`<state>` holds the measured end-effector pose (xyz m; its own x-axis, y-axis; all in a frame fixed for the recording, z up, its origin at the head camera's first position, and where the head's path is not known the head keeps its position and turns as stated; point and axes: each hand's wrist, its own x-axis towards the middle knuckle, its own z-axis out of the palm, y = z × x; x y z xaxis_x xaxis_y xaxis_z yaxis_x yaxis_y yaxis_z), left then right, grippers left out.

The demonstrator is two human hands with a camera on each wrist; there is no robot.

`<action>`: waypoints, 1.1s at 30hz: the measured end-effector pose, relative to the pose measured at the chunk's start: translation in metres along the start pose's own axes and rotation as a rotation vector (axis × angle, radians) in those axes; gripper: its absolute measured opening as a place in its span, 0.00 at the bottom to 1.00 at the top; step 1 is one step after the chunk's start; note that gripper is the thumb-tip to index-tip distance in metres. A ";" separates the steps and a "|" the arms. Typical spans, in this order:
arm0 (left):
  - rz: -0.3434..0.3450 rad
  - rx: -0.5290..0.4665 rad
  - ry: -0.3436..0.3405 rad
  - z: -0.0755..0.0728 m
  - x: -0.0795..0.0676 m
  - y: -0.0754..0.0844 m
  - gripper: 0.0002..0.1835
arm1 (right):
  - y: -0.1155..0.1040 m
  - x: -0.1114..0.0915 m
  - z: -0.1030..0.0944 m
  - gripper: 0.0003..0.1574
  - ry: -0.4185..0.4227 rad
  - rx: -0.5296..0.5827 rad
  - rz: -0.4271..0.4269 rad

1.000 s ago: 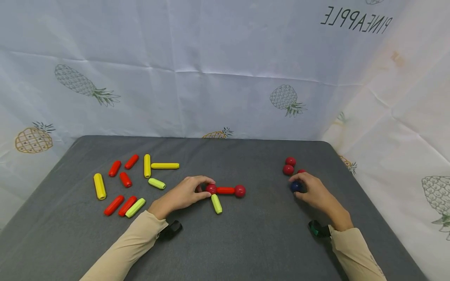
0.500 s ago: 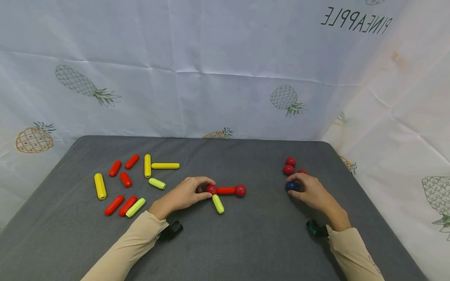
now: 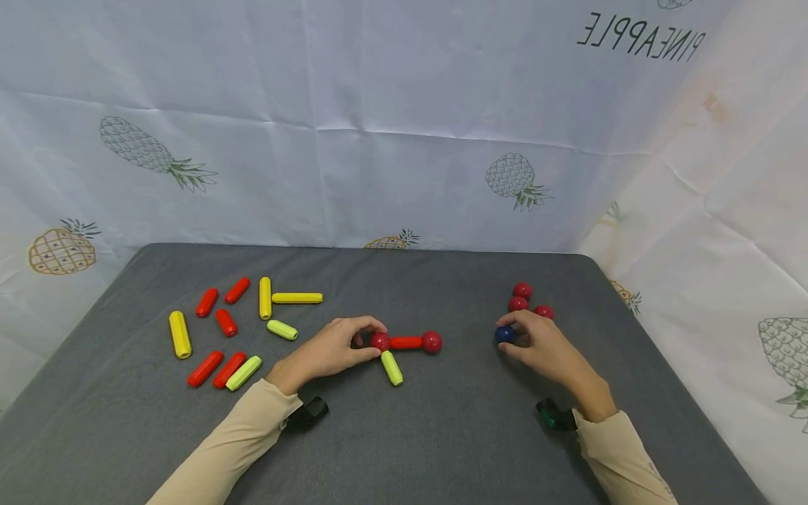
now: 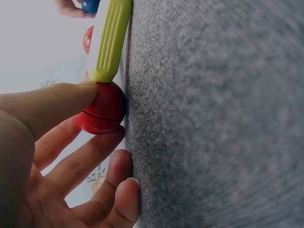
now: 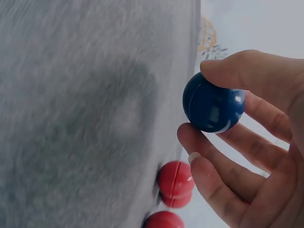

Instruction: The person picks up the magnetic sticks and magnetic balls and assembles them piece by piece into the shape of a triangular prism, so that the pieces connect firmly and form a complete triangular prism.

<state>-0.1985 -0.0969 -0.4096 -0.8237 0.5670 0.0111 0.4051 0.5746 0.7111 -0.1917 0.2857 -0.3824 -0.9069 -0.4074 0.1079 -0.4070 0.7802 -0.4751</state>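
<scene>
My left hand (image 3: 334,345) pinches a red ball (image 4: 105,107) between thumb and fingers, low on the grey cloth. From that ball a short red rod (image 3: 406,342) runs right to a second red ball (image 3: 432,342), and a lime-green rod (image 3: 392,368) juts toward me. A dark blue ball (image 5: 213,102) is pinched by thumb and fingertips of my right hand (image 3: 546,348). In the right wrist view it is raised off the cloth, with a shadow beneath. Behind the right hand lie loose red balls (image 3: 518,304).
On the left of the grey table (image 3: 442,435) lie several loose rods: red rods (image 3: 205,369), yellow rods (image 3: 179,335) and lime-green rods (image 3: 243,373). A white curtain (image 3: 391,84) printed with pineapples hangs behind the table and along its right side.
My right hand has moved left with the blue ball, away from the loose red balls and toward the joined pieces. My left hand has stayed on its red ball.
</scene>
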 end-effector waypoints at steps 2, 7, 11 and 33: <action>0.001 -0.002 -0.001 0.000 0.000 0.000 0.19 | -0.004 0.000 0.001 0.20 0.004 0.003 -0.007; -0.004 -0.007 -0.004 -0.001 0.000 -0.001 0.18 | -0.013 0.002 0.004 0.19 -0.001 0.024 -0.023; -0.005 -0.007 -0.005 -0.001 0.000 0.000 0.18 | -0.018 0.004 0.007 0.19 -0.014 0.036 -0.043; -0.030 -0.010 0.002 0.000 0.002 0.001 0.17 | -0.043 0.013 0.032 0.19 -0.058 0.112 -0.150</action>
<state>-0.1998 -0.0957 -0.4088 -0.8365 0.5479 -0.0090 0.3757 0.5854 0.7184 -0.1824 0.2319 -0.3882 -0.8278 -0.5443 0.1360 -0.5195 0.6520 -0.5523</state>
